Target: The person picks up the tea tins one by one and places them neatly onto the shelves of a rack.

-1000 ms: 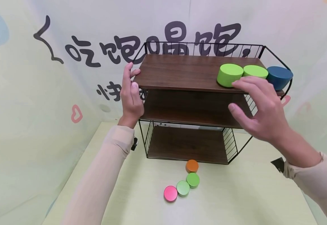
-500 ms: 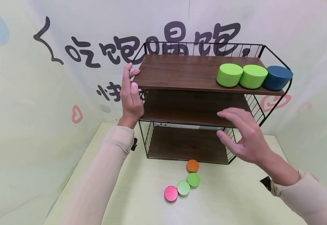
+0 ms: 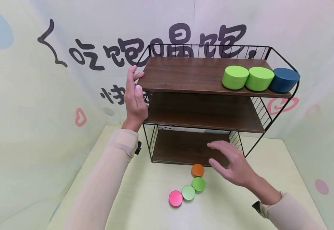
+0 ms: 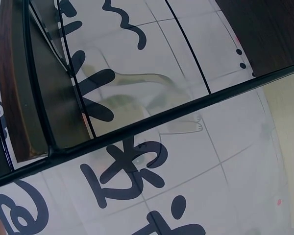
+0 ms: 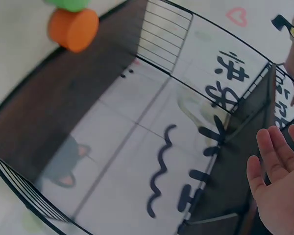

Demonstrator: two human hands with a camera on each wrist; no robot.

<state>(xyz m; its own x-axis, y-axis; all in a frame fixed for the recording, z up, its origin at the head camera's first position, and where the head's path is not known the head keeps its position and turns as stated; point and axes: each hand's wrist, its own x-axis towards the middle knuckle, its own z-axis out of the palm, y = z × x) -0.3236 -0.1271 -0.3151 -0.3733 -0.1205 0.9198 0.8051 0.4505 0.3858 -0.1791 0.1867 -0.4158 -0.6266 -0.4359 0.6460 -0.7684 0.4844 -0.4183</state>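
My left hand [image 3: 134,103] rests against the left end of a three-tier rack with dark wooden boards [image 3: 181,74] and a black wire frame, fingers fairly straight by the top board's edge. Low in front of the rack's right side, my right hand [image 3: 233,164] holds nothing, thumb apart from the fingers. Just left of it on the table are small round pieces: orange [image 3: 198,170], green [image 3: 198,185], pale green [image 3: 188,193] and pink [image 3: 175,198]. The right wrist view shows the orange piece [image 5: 74,30] beside the bottom board.
Two lime-green round tins [image 3: 235,77] and a dark blue tin [image 3: 284,80] stand in a row at the top board's right end. The pale table [image 3: 126,198] meets printed cloth walls [image 3: 34,105] on the left, back and right.
My right hand has left the tins on the top board and moved down and left, toward the small round pieces. The left hand stays at the rack's left end.
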